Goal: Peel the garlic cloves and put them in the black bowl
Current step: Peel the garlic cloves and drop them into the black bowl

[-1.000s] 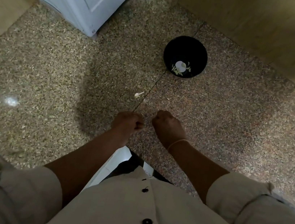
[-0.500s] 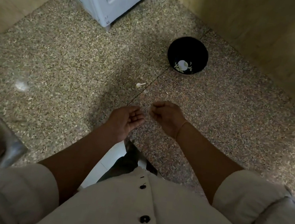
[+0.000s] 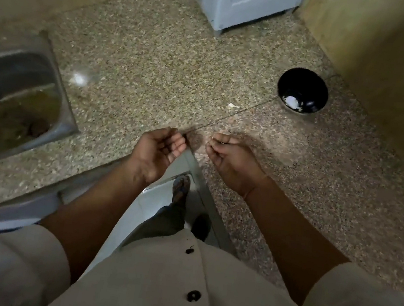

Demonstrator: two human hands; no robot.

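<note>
Scene: A person was pictured from above at a speckled stone bench (image 3: 155,68), both hands held over its near edge.
Left hand: The left hand (image 3: 158,152) was turned palm up, its fingers (image 3: 176,146) loosely curled and apart; nothing was seen in it.
Right hand: The right hand (image 3: 232,161) was drawn in, its fingers (image 3: 218,146) curled toward the thumb; whether anything was pinched could not be told.
Black bowl: The black bowl (image 3: 309,85) was set well apart, at 1 o'clock from the right hand, with white pieces (image 3: 291,101) on its bottom.
Loose piece: A pale piece (image 3: 233,106), clove or skin undetermined, was left at that hand's 12 o'clock, its long axis run 9 to 3.
Next move: A forward reach was judged likeliest for the right hand, the nearer one.
Surroundings: A steel sink (image 3: 55,96) was seen at 9 o'clock.
</note>
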